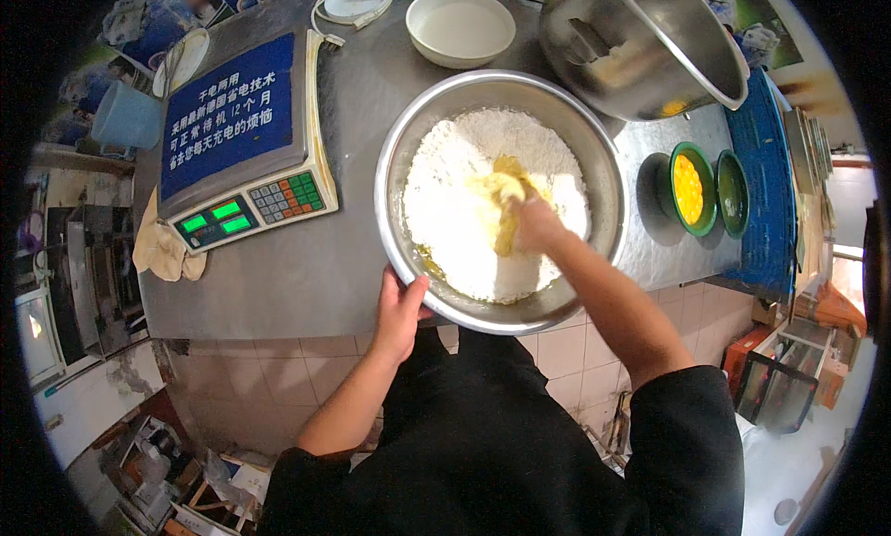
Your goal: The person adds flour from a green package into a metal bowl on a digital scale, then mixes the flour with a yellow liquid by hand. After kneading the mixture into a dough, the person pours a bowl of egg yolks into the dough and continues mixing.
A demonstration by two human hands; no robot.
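Observation:
A wide stainless steel bowl (515, 94) sits at the front edge of a metal table, its near rim jutting past the edge. White flour (445, 195) fills much of it, with a yellow wet mixture (507, 177) in the middle and some yellowish liquid along the lower left wall. My left hand (400, 313) grips the bowl's near-left rim, thumb over the lip. Inside the bowl, my right hand (537, 226) is in the yellow mixture. Its fingers are blurred and partly covered, so their closure is unclear.
Left on the metal table (278, 292) stands a digital scale (230, 118). Behind the bowl are a white bowl (461, 28) and a large tilted steel bowl (640, 42). Rightward are a green bowl of egg yolks (689, 188), another green bowl (732, 193) and a blue crate (766, 188).

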